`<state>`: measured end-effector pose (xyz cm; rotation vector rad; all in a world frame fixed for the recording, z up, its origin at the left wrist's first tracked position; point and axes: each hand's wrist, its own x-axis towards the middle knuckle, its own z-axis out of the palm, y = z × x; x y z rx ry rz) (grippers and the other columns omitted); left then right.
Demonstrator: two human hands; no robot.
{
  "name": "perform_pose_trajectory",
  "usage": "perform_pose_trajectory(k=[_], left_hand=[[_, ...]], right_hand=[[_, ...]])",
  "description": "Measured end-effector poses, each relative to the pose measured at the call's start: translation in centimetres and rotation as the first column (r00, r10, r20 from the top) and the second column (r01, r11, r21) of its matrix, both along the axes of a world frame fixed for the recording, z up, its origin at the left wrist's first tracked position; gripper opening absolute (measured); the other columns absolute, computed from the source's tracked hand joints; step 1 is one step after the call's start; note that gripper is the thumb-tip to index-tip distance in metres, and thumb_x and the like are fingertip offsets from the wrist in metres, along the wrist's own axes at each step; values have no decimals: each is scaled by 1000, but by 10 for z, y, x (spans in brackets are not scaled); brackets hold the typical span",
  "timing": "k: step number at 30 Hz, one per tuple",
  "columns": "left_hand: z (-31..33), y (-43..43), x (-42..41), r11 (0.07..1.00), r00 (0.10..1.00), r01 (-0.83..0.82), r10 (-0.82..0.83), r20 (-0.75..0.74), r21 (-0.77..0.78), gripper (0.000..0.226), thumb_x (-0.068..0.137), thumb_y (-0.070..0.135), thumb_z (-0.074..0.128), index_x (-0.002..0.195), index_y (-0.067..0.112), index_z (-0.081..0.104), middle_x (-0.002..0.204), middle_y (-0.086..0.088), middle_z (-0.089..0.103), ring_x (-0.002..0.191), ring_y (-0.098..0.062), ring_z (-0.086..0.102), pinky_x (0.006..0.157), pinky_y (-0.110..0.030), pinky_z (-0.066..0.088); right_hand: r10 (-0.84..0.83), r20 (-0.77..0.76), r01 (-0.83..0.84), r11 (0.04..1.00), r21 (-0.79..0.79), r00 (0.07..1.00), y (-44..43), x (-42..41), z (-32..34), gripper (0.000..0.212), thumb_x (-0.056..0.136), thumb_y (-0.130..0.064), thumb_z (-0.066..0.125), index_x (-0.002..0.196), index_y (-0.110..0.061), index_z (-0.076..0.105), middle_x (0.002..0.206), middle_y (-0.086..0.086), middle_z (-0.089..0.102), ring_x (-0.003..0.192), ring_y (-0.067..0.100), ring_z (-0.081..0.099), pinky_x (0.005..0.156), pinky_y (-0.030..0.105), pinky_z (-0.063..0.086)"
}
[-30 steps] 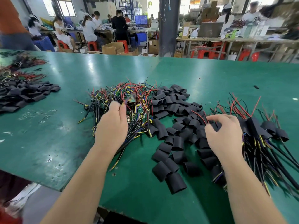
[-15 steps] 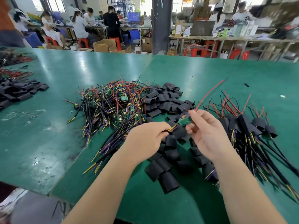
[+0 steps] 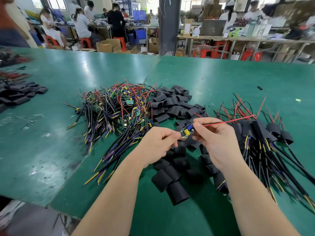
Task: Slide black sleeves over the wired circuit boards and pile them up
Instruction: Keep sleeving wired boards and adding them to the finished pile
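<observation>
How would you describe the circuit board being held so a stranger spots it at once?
On the green table, find the loose black sleeves in the middle. Above them the left hand and right hand pinch one circuit board. Unlike the piled boards, it is held up, with a red wire trailing right.

Held board (image 3: 187, 131): one small circuit board carrying a yellow and a blue component, pinched between the left hand (image 3: 158, 143) and the right hand (image 3: 216, 140), raised above the loose sleeves. Its red and black leads run out level to the right. It appears unsleeved, though fingertips mask its left end.

Unsleeved boards (image 3: 119, 113): a tangled heap left of centre, green boards amid red, black, yellow and purple wires.

Loose sleeves (image 3: 172, 106): short black flattened tubes, empty, heaped just right of that tangle and scattered towards the near edge.

Sleeved pile (image 3: 265, 133): on the right, boards covered in black, red leads pointing away, black cables trailing nearward.
</observation>
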<state>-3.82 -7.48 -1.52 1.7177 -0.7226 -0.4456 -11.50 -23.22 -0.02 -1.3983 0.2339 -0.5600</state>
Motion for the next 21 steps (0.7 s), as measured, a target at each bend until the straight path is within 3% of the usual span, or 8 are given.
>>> perform_pose_trajectory(k=[2, 4, 6, 8, 13, 15, 17, 21], left_hand=[[0, 5, -3, 995, 979, 5, -25, 204, 97, 37, 97, 32, 52, 63, 22, 61, 46, 16, 48, 39, -2, 38, 44, -13, 28], [-2, 9, -4, 981, 935, -6, -63, 350, 192, 27, 96, 29, 55, 72, 24, 67, 60, 18, 59, 57, 2, 55, 57, -11, 37], [-4, 11, -5, 969, 905, -29, -79, 419, 246, 19, 96, 24, 57, 87, 20, 73, 69, 16, 62, 67, 3, 56, 64, -11, 38], [-5, 11, -5, 962, 883, -78, -55, 467, 262, 19, 96, 21, 56, 88, 15, 72, 71, 11, 63, 68, -3, 55, 66, -15, 39], [-10, 13, -3, 956, 871, -243, 142, 471, 162, 22, 96, 20, 54, 78, 15, 66, 66, 10, 61, 68, -2, 55, 64, -13, 36], [-9, 12, -5, 951, 849, -297, 219, 480, 90, 23, 97, 19, 52, 82, 12, 67, 66, 8, 60, 70, -3, 55, 64, -10, 38], [-8, 10, -8, 948, 800, -316, 246, 547, 37, 24, 97, 19, 52, 83, 7, 66, 67, 2, 59, 68, -9, 54, 68, -21, 44], [-3, 3, -21, 954, 700, -290, 264, 664, -73, 24, 96, 19, 51, 91, 2, 66, 75, -4, 59, 72, -20, 55, 69, -36, 46]], right_hand=[[-65, -50, 61, 995, -84, 997, 0, 0, -1, 18, 84, -3, 69, 75, -19, 72, 68, 3, 71, 63, 17, 66, 57, 26, 54], [-111, -101, 90, 976, -197, 989, 0, 0, -4, 16, 83, -6, 72, 74, -19, 72, 68, 3, 72, 62, 19, 69, 56, 31, 56], [-115, -132, 76, 961, -266, 985, 0, 0, -5, 15, 82, -6, 73, 74, -19, 71, 69, 4, 72, 64, 23, 71, 59, 36, 59], [-110, -147, 60, 949, -310, 983, 1, 0, -5, 14, 82, -7, 74, 74, -18, 71, 71, 4, 73, 66, 23, 72, 62, 36, 59], [-125, -139, 47, 884, -465, 982, -4, 1, -5, 11, 82, -9, 73, 86, -19, 73, 82, -16, 72, 73, -5, 65, 67, 7, 48], [-125, -192, 7, 854, -521, 973, -11, -1, -6, 26, 83, -5, 72, 101, -24, 69, 91, -15, 71, 84, -1, 65, 79, 11, 48], [-174, -239, -10, 789, -614, 955, -17, -2, -7, 36, 84, 3, 65, 111, -22, 68, 98, -10, 69, 91, 6, 64, 87, 14, 44], [-285, -274, -45, 612, -789, 919, -23, 11, -3, 30, 88, 3, 54, 100, -18, 71, 91, -7, 63, 82, 8, 55, 78, 7, 32]])
